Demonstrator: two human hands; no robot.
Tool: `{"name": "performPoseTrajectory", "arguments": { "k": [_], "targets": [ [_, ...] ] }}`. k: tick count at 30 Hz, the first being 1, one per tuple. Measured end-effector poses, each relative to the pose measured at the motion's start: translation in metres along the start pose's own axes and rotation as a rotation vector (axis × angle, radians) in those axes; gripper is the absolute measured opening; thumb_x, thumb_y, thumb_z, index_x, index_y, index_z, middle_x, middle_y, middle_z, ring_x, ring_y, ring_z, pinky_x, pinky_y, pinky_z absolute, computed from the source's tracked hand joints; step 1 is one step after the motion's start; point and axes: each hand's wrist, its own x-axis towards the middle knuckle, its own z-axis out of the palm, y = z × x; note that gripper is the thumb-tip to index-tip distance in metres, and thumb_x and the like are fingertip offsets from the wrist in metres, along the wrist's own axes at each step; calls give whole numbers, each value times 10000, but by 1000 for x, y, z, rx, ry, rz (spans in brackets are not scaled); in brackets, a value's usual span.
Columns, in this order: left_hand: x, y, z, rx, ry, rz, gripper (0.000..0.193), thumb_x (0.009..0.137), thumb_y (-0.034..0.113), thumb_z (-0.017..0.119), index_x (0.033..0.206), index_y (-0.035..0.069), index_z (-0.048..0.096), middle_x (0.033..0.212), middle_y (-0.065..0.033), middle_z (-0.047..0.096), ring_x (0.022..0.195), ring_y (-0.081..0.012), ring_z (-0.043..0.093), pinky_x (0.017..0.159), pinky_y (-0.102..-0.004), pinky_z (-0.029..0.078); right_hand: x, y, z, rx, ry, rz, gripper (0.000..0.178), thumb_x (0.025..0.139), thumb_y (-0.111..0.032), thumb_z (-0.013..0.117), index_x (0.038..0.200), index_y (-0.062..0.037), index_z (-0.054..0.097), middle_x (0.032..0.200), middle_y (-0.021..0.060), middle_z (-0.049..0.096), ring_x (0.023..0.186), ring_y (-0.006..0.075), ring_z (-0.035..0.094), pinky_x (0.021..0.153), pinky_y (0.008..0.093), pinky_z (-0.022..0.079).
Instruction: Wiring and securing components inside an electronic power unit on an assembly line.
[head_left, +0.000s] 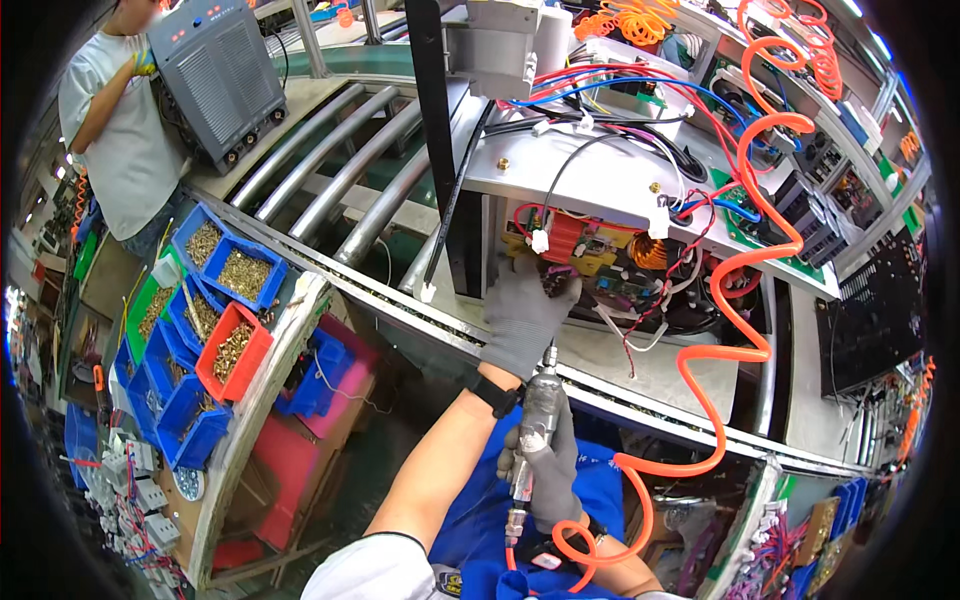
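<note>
My left hand [528,315], in a grey glove, reaches into the open side of a metal equipment chassis [590,165]. Its fingers are curled in beside a red and yellow component [568,238]; whatever they grip is too small or hidden to name. Lower down, in front of my blue apron, my right hand [553,465], also gloved in grey, is wrapped round a pneumatic screwdriver [541,405]. The tool points up toward the left hand, its tip just below the left palm and apart from the chassis. A coiled orange air hose [708,400] runs to its lower end.
Left stand blue bins [245,272] and a red bin [234,350] of small metal fasteners. Steel conveyor rollers [350,185] lie beyond. Loose wires [640,85] spread over the chassis top. A co-worker [120,120] at upper left holds a grey machine unit [222,85].
</note>
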Motion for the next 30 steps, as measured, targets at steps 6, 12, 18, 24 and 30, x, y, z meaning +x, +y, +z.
{"name": "performPoseTrajectory", "arguments": {
  "k": [6, 12, 18, 24, 30],
  "targets": [
    [0, -2, -8, 23, 11, 20, 513, 675, 448, 784, 949, 63, 587, 821, -167, 610, 792, -361, 628, 654, -447, 540, 0, 5, -2, -13, -15, -13, 745, 888, -157, 560, 1498, -138, 133, 883, 85, 565, 631, 151, 591, 540, 282, 514],
    [-1, -2, -20, 80, 27, 195, 445, 722, 397, 768, 925, 39, 599, 793, -162, 613, 761, -326, 623, 672, -406, 531, -13, -5, -20, -73, -75, 3, 800, 875, -183, 601, 1518, -155, 125, 874, 91, 574, 640, 165, 602, 542, 290, 516],
    [24, -28, -24, -1049, -718, -490, 198, 904, 303, 656, 943, 115, 606, 608, 16, 500, 428, -34, 398, 364, -188, 244, -33, -32, -52, 24, -168, 151, 819, 840, -157, 637, 1511, -145, 166, 866, 91, 574, 608, 158, 597, 516, 276, 498],
    [15, -4, -33, -1221, -626, -685, 219, 913, 252, 643, 979, 69, 543, 671, -31, 546, 476, -94, 498, 376, -203, 321, -50, -43, -65, 53, -169, 149, 841, 826, -183, 654, 1513, -148, 169, 865, 95, 579, 610, 159, 597, 527, 279, 502],
    [2, 7, -42, -911, -363, -696, 304, 877, 320, 689, 986, 59, 579, 739, -30, 588, 521, -86, 541, 379, -193, 339, -51, -50, -83, 70, -132, 141, 851, 821, -187, 665, 1513, -151, 172, 872, 103, 583, 617, 169, 606, 528, 281, 503]
  ]
}}
